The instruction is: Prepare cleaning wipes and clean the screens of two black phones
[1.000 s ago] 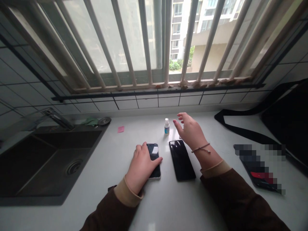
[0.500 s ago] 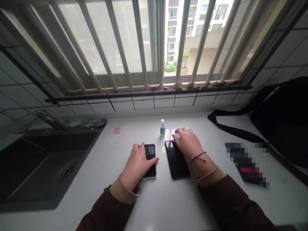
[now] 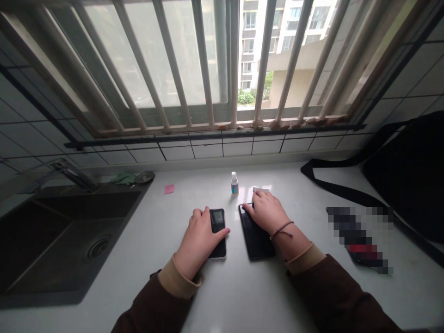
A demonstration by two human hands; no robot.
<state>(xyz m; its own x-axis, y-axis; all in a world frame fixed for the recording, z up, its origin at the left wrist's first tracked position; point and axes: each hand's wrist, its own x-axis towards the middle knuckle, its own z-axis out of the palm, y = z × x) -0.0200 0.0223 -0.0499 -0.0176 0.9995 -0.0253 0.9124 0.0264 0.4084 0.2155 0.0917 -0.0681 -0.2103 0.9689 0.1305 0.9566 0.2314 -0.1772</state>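
My left hand (image 3: pixel 199 240) lies over a small black phone (image 3: pixel 218 222) flat on the white counter (image 3: pixel 239 296), thumb along its right edge and fingers over its left edge. My right hand (image 3: pixel 267 213) rests with bent fingers on the far end of a larger black phone (image 3: pixel 258 240) lying beside the small one. Whether anything sits under those fingertips is hidden. A small white flat item (image 3: pixel 261 189) lies just behind my right hand. A small white dropper bottle (image 3: pixel 235 183) with a blue label stands upright just beyond and between the two phones.
A dark sink (image 3: pixel 69 231) with a tap (image 3: pixel 74 175) fills the left side. A pink slip (image 3: pixel 169 188) lies near it. A black bag with a strap (image 3: pixel 409 171) sits at the right, and a blurred dark item (image 3: pixel 360 231) lies before it. Window bars rise behind the counter.
My right hand reached past the larger phone to the white item, then drew back onto the phone's far end. My left hand stayed on the small phone.
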